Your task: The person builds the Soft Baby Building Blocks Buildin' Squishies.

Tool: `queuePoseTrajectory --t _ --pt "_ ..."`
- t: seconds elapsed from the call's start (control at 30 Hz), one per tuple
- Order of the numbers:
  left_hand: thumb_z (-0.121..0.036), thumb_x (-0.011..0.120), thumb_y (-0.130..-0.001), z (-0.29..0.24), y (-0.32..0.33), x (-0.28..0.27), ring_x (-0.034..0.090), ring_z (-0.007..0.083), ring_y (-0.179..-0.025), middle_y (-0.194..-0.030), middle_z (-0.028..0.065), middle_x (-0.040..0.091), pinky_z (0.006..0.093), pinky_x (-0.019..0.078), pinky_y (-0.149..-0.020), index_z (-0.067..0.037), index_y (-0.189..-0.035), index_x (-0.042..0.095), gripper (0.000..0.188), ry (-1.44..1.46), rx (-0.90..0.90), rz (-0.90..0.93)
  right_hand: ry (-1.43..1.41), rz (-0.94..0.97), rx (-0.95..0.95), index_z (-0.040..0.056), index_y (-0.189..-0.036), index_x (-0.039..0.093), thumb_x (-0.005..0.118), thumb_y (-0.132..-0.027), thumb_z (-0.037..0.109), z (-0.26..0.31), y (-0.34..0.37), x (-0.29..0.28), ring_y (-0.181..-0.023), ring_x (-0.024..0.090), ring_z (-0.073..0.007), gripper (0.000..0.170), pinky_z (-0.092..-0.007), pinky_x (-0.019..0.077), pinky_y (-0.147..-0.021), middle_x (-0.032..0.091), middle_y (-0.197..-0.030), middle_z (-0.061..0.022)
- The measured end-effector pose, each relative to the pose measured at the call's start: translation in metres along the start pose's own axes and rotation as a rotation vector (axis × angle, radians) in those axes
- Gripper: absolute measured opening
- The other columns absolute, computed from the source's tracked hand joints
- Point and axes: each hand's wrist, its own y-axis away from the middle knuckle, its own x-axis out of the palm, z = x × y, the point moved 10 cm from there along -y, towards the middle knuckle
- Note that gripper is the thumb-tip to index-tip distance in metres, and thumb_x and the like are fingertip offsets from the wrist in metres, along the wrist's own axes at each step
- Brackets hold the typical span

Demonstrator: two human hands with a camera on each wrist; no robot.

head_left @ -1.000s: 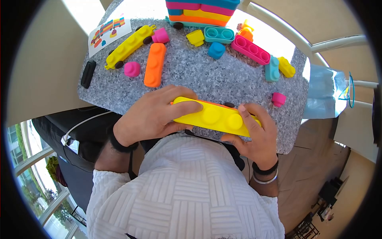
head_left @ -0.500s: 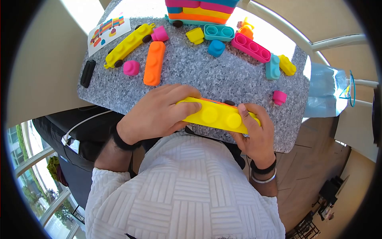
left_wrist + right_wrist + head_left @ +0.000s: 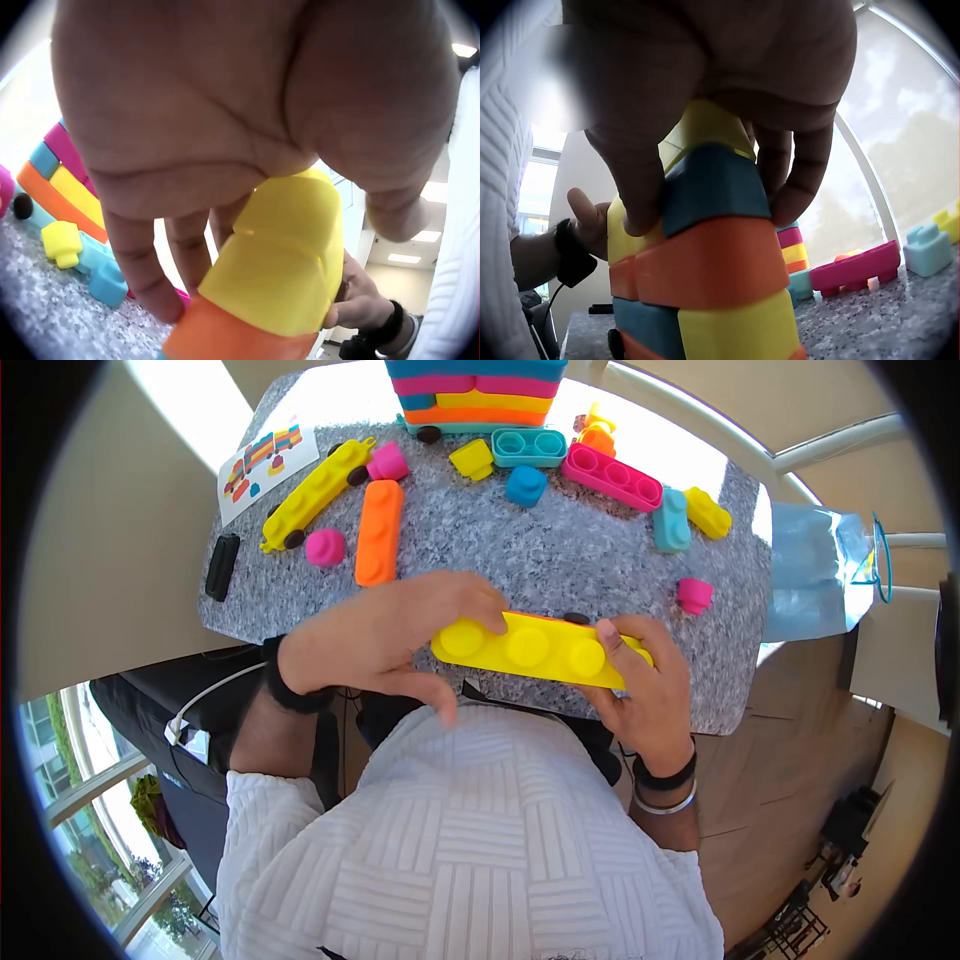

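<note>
A stack of toy building blocks (image 3: 525, 647), yellow and studded on top, stands at the table's near edge. In the right wrist view its blue block (image 3: 716, 191), orange block (image 3: 712, 262) and a lower blue and yellow layer show. My right hand (image 3: 645, 685) grips its right end near the top, thumb on the near side and fingers on the far side. My left hand (image 3: 395, 625) is over the left end, its thumb spread away from the blocks and fingers along the far side. Between them, the yellow end (image 3: 270, 277) shows in the left wrist view.
Behind lie an orange block (image 3: 379, 532), a yellow wheeled base (image 3: 318, 495), pink blocks, a teal block (image 3: 528, 448) and a long pink block (image 3: 612, 477). A tall block stack (image 3: 475, 400) stands at the back. A picture sheet (image 3: 266, 465) lies far left; a clear bag (image 3: 815, 575) hangs at right.
My left hand has loosened from the stack's left end, its thumb moving off toward me and uncovering the left stud. My right hand keeps its grip.
</note>
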Motion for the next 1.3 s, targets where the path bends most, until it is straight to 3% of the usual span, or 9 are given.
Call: queuePoseTrajectory --t 0.1,0.2,0.37,0.6,0.8,0.97,1.07,1.17,1.3 --pt "-0.066 0.082 -0.084 0.025 -0.007 -0.027 0.074 0.0356 -0.116 -0.127 0.0163 0.074 0.0450 0.0583 -0.101 -0.010 -0.139 0.063 0.082 0.102 -0.111 0.092 0.066 0.021 0.007 0.0076 -0.136 0.074 0.092 -0.081 0.021 0.004 0.000 0.001 -0.102 0.070 -0.0373 0.060 -0.0473 0.0578 -0.085 0.071 -0.115 -0.0153" --pt "-0.047 0.083 -0.097 0.066 -0.047 -0.069 0.075 0.0336 -0.113 -0.122 0.0123 0.077 0.0425 0.0591 -0.098 -0.008 -0.137 0.066 0.059 -0.456 -0.200 -0.113 0.054 0.016 -0.004 0.0078 -0.135 0.074 0.092 -0.081 0.022 0.004 -0.001 0.001 -0.101 0.070 -0.0372 0.059 -0.0475 0.0576 -0.084 0.071 -0.115 -0.0152" --pt "-0.030 0.085 -0.096 0.137 -0.084 -0.056 0.068 0.0342 -0.128 -0.138 0.0095 0.069 0.0464 0.0572 -0.102 -0.011 -0.133 0.067 0.046 -0.838 -0.307 -0.044 0.046 0.011 0.021 0.0085 -0.138 0.073 0.092 -0.080 0.021 0.001 0.002 0.001 -0.100 0.070 -0.0370 0.062 -0.0469 0.0574 -0.083 0.070 -0.115 -0.0154" --pt "-0.014 0.084 -0.088 0.167 -0.086 -0.047 0.067 0.0340 -0.126 -0.126 0.0095 0.069 0.0497 0.0546 -0.104 -0.010 -0.124 0.069 0.039 -1.012 -0.400 -0.125 0.047 -0.015 0.000 0.0080 -0.141 0.072 0.092 -0.080 0.021 0.005 0.001 -0.001 -0.100 0.070 -0.0368 0.065 -0.0469 0.0574 -0.083 0.070 -0.115 -0.0151" --pt "-0.006 0.079 -0.085 0.096 -0.068 -0.076 0.067 0.0337 -0.120 -0.117 0.0114 0.071 0.0472 0.0550 -0.104 -0.008 -0.117 0.065 0.036 -0.713 -0.256 -0.240 0.059 -0.005 0.011 0.0083 -0.140 0.073 0.092 -0.081 0.021 0.003 0.003 0.002 -0.100 0.069 -0.0363 0.063 -0.0465 0.0568 -0.083 0.070 -0.116 -0.0151" --pt "-0.001 0.080 -0.083 0.021 -0.024 -0.115 0.071 0.0292 -0.125 -0.127 0.0141 0.067 0.0421 0.0600 -0.104 -0.013 -0.146 0.046 0.073 -0.187 0.055 -0.601 0.068 -0.005 -0.012 0.0090 -0.140 0.073 0.090 -0.084 0.023 0.004 0.002 0.005 -0.101 0.069 -0.0357 0.061 -0.0467 0.0563 -0.084 0.069 -0.116 -0.0148" --pt "0.003 0.076 -0.086 -0.023 -0.006 -0.114 0.070 0.0342 -0.129 -0.141 0.0210 0.063 0.0462 0.0631 -0.103 -0.014 -0.155 0.031 0.084 -0.044 0.222 -0.537 0.057 -0.013 -0.022 0.0093 -0.140 0.073 0.089 -0.085 0.024 0.007 0.001 0.006 -0.102 0.069 -0.0353 0.059 -0.0470 0.0562 -0.085 0.069 -0.117 -0.0143" --pt "-0.002 0.078 -0.084 -0.059 -0.003 -0.092 0.075 0.0330 -0.117 -0.136 0.0213 0.067 0.0448 0.0647 -0.098 -0.011 -0.146 0.046 0.071 0.042 0.233 -0.516 0.044 -0.011 -0.009 0.0097 -0.139 0.073 0.089 -0.086 0.025 0.008 -0.001 0.006 -0.104 0.069 -0.0352 0.058 -0.0473 0.0562 -0.086 0.069 -0.119 -0.0141" --pt "-0.014 0.078 -0.084 -0.087 -0.031 -0.042 0.075 0.0291 -0.108 -0.127 0.0171 0.075 0.0373 0.0609 -0.088 -0.009 -0.130 0.069 0.047 -0.337 0.095 -0.247 0.017 -0.010 -0.011 0.0101 -0.144 0.069 0.090 -0.085 0.022 0.008 -0.002 0.010 -0.105 0.069 -0.0356 0.064 -0.0486 0.0564 -0.088 0.069 -0.120 -0.0142"
